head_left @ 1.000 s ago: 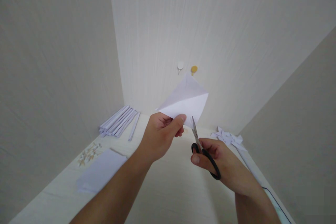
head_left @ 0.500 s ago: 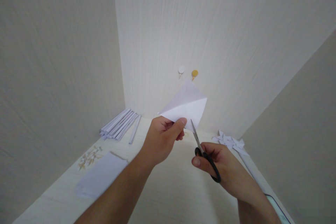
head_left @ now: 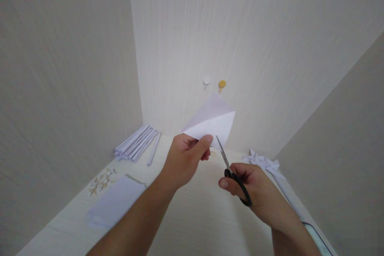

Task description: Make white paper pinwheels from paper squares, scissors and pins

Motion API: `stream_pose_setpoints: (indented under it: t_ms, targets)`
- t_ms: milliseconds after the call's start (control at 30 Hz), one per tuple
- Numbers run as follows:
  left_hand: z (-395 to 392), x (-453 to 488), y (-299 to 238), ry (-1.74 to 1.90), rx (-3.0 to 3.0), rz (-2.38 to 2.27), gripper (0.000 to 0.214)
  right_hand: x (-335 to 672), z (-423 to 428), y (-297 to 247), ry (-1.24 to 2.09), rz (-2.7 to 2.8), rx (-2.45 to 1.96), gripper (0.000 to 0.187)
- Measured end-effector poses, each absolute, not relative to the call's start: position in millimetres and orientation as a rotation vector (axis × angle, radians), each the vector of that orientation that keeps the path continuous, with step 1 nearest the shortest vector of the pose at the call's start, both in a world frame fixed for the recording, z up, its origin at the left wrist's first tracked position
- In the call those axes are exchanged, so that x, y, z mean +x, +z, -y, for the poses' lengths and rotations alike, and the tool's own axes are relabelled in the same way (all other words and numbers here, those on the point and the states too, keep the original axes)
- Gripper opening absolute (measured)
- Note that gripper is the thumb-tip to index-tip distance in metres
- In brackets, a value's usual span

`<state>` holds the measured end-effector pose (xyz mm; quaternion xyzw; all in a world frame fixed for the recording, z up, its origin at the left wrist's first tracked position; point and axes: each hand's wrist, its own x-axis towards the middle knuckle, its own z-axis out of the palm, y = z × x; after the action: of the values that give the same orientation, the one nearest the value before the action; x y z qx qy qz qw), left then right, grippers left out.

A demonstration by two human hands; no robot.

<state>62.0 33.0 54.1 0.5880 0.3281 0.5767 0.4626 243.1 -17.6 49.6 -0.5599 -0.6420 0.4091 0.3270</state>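
Observation:
My left hand pinches the near edge of a white paper sheet between thumb and fingers. A diagonal crease runs across the sheet, which is held up above the table. In my right hand is a pair of black-handled scissors, its thumb and fingers around the handle loops. The blades point up and to the left, over the lower right part of the paper, close to my left thumb. How far the blades have gone into the paper I cannot tell.
Rolled paper sticks lie at the back left of the table. Nearer are small pale pieces and a stack of paper. Folded paper strips lie at the right. White and yellow hooks are on the wall.
The scissors and the paper have shifted very slightly left. Both hands keep their grips; otherwise little differs.

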Motion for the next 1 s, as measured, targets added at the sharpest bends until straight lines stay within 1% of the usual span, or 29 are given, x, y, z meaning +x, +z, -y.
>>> stream_pose_setpoints:
  t_ms: [433, 1000]
  targets:
    - [-35.2, 64.6, 46.3, 1.373, 1.409, -0.699, 0.039, 240.8, 16.7, 50.2, 1.054, 1.662, -1.460, 0.055]
    - [-36.2, 64.9, 43.2, 1.310, 1.425, -0.679, 0.039, 237.1, 16.8, 51.1, 1.073, 1.642, -1.456, 0.056]
